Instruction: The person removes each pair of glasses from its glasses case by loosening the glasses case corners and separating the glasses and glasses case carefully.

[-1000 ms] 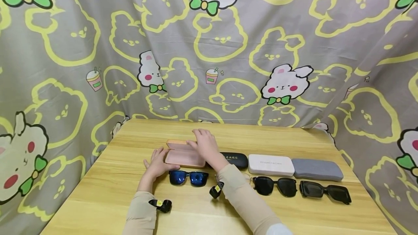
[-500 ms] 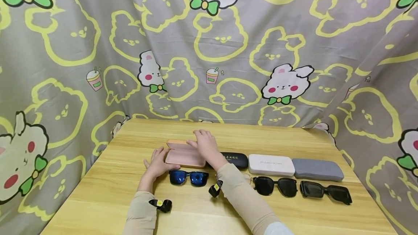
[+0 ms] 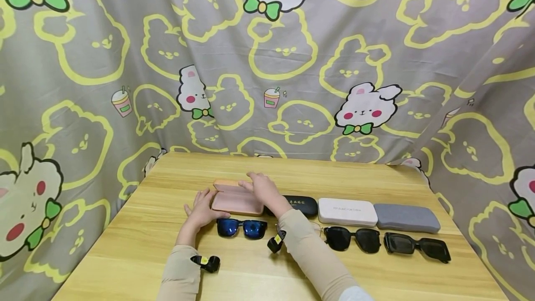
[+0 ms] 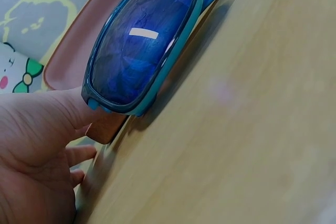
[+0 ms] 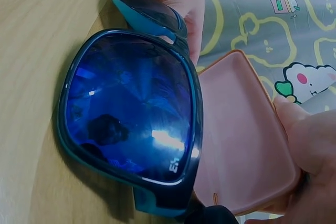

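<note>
Head view: a wooden table (image 3: 376, 180) stands enclosed by a grey curtain (image 3: 292, 59) printed with rabbits. The pink case (image 3: 236, 198) lies open at table centre-left. The left hand (image 3: 202, 208) grips its left end; the right hand (image 3: 263, 188) rests on its lid edge, fingers loosely curved. Blue sunglasses (image 3: 241, 227) lie just in front of the case. A black case (image 3: 298, 204), white case (image 3: 347, 211) and grey case (image 3: 406, 217) continue the row rightward.

Left wrist view: the left hand (image 4: 37, 156) holds the case end.

Right wrist view: the right hand (image 5: 307, 145) pinches the lid rim.

Versus 1.0 s ago: the right hand sits slightly lower; all else is unchanged.
</note>
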A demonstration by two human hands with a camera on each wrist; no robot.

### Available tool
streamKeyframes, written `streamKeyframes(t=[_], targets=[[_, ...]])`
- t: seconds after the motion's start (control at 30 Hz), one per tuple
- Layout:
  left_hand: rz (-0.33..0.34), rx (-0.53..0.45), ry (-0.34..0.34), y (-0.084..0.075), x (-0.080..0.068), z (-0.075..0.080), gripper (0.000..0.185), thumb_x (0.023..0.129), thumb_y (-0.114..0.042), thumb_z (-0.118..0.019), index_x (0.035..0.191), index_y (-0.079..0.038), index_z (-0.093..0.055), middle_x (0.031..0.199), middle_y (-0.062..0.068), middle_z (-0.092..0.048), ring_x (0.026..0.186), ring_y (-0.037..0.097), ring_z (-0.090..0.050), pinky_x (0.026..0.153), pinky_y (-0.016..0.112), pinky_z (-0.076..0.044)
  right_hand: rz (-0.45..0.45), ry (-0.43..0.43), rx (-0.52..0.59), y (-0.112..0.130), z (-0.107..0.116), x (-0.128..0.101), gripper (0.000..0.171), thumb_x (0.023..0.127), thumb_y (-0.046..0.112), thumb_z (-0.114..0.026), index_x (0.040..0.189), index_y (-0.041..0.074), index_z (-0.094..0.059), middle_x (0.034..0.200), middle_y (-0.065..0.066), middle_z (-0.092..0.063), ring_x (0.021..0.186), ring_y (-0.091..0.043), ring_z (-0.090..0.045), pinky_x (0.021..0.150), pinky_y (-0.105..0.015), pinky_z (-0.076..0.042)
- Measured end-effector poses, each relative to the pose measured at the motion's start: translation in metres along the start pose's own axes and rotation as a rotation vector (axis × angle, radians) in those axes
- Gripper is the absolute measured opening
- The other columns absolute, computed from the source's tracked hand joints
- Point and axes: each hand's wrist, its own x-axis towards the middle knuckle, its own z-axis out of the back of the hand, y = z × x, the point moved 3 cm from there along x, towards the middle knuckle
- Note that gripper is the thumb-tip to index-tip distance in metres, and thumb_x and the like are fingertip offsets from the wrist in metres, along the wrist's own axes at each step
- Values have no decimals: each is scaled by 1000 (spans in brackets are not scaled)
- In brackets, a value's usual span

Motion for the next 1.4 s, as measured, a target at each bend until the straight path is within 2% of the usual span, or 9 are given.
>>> streamKeyframes(t=[0.27,0.57,0.87,1.13,1.4], targets=[[-2,0,-1,0,-1,0,98,68,-48,-85,147,-9,-41,159,24,-20,148,47,-2,104,79,13,40,118,23,-2,-4,1,63,99,56,-38,142,10,-51,141,-10,-57,131,-29,-53,109,-44,-43],[-3,6,-1,0,-1,0,97,69,-48,-84,147,-11,-42,159,24,-20,148,47,-1,103,79,13,104,133,-21,0,-1,-3,54,101,51,-39,129,12,-63,127,-7,-67,120,-25,-62,103,-40,-49],[1,-6,2,0,0,-1,97,68,-48,-85,147,-10,-42,159,24,-20,148,48,-1,104,79,14,112,161,-37,0,-2,-5,56,102,52,-34,134,14,-59,133,-6,-64,124,-25,-59,106,-41,-47],[-3,6,0,-1,-1,0,97,69,-48,-84,147,-10,-41,160,23,-19,148,47,-2,104,79,12,134,215,-25,-2,0,-5,55,103,49,-37,145,15,-47,145,-8,-54,132,-29,-52,110,-45,-42],[-2,19,1,-2,-2,0,96,70,-48,-83,148,-10,-41,160,22,-19,148,47,-2,104,79,12,187,245,21,-6,0,-4,52,102,49,-39,144,20,-49,145,-4,-53,135,-27,-49,112,-44,-41]])
